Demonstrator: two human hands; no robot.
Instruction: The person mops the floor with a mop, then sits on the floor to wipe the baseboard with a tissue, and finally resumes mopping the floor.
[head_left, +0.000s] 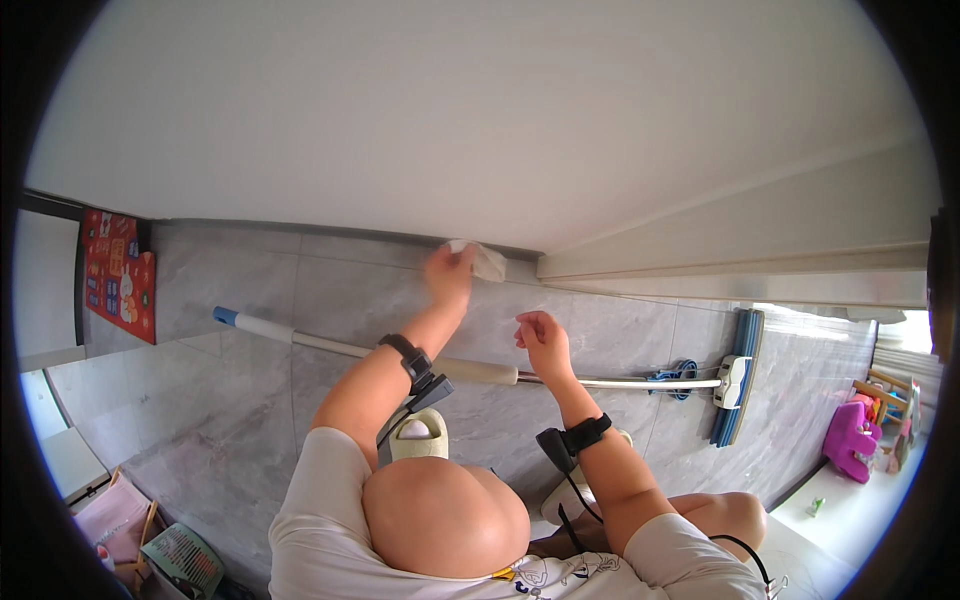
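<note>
My left hand (448, 276), slightly blurred, grips a pale crumpled cloth or wipe (489, 264) low against the wall. The wipe lies along the dark baseboard (375, 235), close to where the wall meets a projecting white panel (720, 262). My right hand (544, 341) hovers to the right with its fingers curled in and nothing visible in them. Beneath both forearms a squeeze mop (480, 370) lies across the grey tiled floor (345, 270). Its blue-trimmed head (731, 381) is at the right and its blue handle tip (225, 315) at the left.
At the far left stands a red printed board (124, 277). A pink bag (116, 517) and a green printed bag (184, 559) are at lower left. On the right, a purple plastic item (851, 442) rests near a white surface (840, 510). My slippered foot (420, 439) is beside the mop pole.
</note>
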